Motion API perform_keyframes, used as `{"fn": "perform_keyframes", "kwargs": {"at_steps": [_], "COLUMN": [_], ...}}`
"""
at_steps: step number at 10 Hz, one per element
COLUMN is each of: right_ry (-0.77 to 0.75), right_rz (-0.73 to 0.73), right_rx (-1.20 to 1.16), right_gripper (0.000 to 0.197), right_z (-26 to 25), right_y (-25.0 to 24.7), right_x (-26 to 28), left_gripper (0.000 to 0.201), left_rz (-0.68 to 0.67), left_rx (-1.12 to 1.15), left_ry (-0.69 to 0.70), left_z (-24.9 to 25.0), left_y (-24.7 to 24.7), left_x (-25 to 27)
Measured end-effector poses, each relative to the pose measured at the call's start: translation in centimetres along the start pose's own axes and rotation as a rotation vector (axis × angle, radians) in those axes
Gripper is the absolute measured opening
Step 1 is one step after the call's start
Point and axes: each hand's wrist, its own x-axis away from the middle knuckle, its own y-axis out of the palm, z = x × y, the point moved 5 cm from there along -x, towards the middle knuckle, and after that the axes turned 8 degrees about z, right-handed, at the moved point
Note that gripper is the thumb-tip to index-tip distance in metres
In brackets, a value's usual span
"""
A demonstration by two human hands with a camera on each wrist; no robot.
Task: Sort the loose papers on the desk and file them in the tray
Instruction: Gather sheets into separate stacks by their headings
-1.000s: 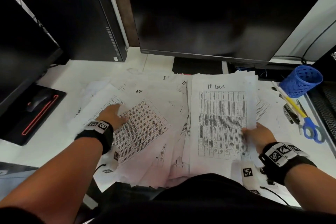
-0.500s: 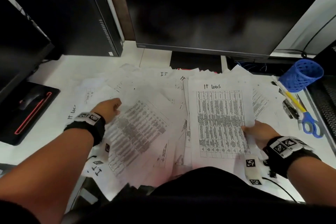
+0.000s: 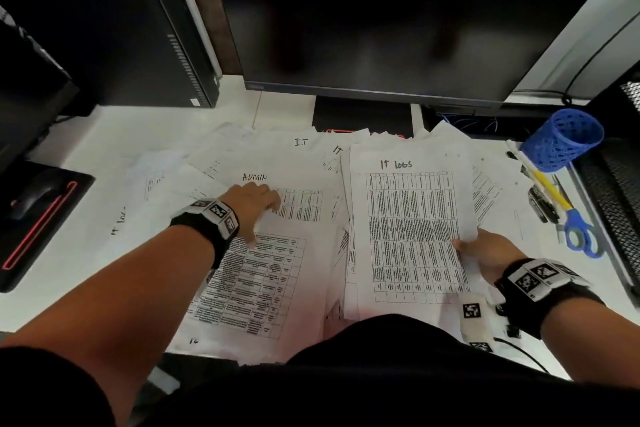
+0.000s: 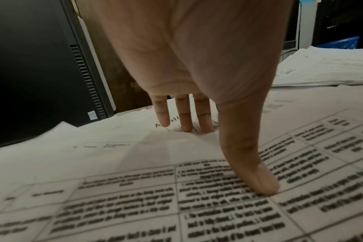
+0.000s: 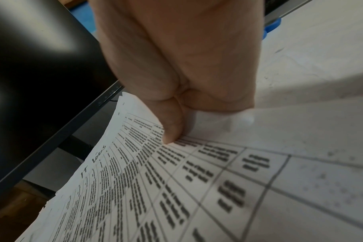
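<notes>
Loose printed sheets cover the white desk (image 3: 86, 142). My right hand (image 3: 467, 248) pinches the right edge of a stack headed "IT logs" (image 3: 412, 229), thumb on top and fingers hidden beneath. The right wrist view shows the thumb (image 5: 170, 135) pressing on that stack (image 5: 135, 180). My left hand (image 3: 263, 222) lies open on the papers. Its straight fingertips (image 4: 184, 127) touch a sheet headed "ADMIN" (image 3: 298, 184), and its thumb (image 4: 263, 183) presses a sheet with a printed table (image 3: 256, 284). A black mesh tray (image 3: 620, 218) is at the right edge.
A dark monitor (image 3: 381, 28) stands behind the papers, with a black computer tower (image 3: 121, 28) at back left. A mouse on a black pad (image 3: 34, 198) is at the left. A tipped blue mesh cup (image 3: 562, 140), a yellow pen (image 3: 547, 187) and blue-handled scissors (image 3: 578, 236) lie at the right.
My left hand has moved forward and right onto the ADMIN sheet. The table sheet it touched has slid nearer to me, uncovering the ADMIN heading. My right hand still holds the IT logs stack.
</notes>
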Motion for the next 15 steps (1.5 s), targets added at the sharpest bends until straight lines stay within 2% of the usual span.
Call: {"fn": "perform_keyframes", "kwargs": {"at_steps": [1, 2, 3, 4, 5, 6, 8, 9, 10, 11, 12, 13, 14, 15], "right_ry": [0.005, 0.014, 0.001, 0.013, 0.019, 0.020, 0.030, 0.022, 0.021, 0.013, 0.009, 0.021, 0.010, 0.014], "right_rz": [-0.023, -0.025, -0.026, -0.028, -0.049, -0.046, -0.043, -0.031, -0.035, -0.043, -0.047, -0.047, -0.058, -0.084], "right_rx": [-0.033, -0.074, -0.070, -0.126, -0.151, -0.164, -0.142, -0.128, -0.126, -0.135, -0.155, -0.172, -0.160, -0.173], "right_gripper": [0.034, 0.034, 0.034, 0.035, 0.036, 0.036, 0.034, 0.034, 0.037, 0.029, 0.012, 0.017, 0.095, 0.099], "right_z": [0.1, 0.1, 0.1, 0.1, 0.1, -0.2, -0.3, -0.6, -0.9, -1.2, -1.4, -1.4, 0.3, 0.6], "right_y": [0.1, 0.1, 0.1, 0.1, 0.2, 0.2, 0.1, 0.1, 0.1, -0.1, -0.1, -0.1, 0.0, 0.1], "right_x": [-0.2, -0.3, -0.2, 0.0, 0.1, 0.4, 0.8, 1.2, 1.6, 2.2, 2.8, 3.0, 1.1, 0.8], "left_gripper": [0.052, 0.042, 0.034, 0.034, 0.067, 0.071, 0.077, 0.076, 0.068, 0.038, 0.036, 0.038, 0.040, 0.053], "left_rz": [-0.055, -0.081, -0.017, 0.103, 0.195, 0.266, 0.268, 0.347, 0.329, 0.363, 0.424, 0.416, 0.438, 0.472], "left_rx": [-0.047, -0.040, 0.094, 0.378, 0.493, 0.628, 0.882, 1.049, 1.065, 0.936, 0.778, 0.925, 1.053, 1.131], "left_ry": [-0.031, -0.062, -0.150, -0.368, -0.585, -0.744, -0.924, -0.984, -0.962, -0.972, -1.079, -1.031, -0.946, -0.969], "left_z": [0.2, -0.2, -1.9, -5.0, -7.5, -8.1, -4.1, -1.9, -0.6, -1.8, -4.1, -4.7, -3.7, -3.0], "left_y": [0.1, 0.7, 0.6, -0.2, -0.7, 0.0, 2.4, 3.5, 3.7, 3.3, 3.0, 3.9, 4.2, 4.4], "left_x": [0.3, 0.8, 1.7, 2.8, 4.2, 5.1, 5.7, 5.7, 5.7, 6.3, 7.9, 7.8, 7.4, 7.2]}}
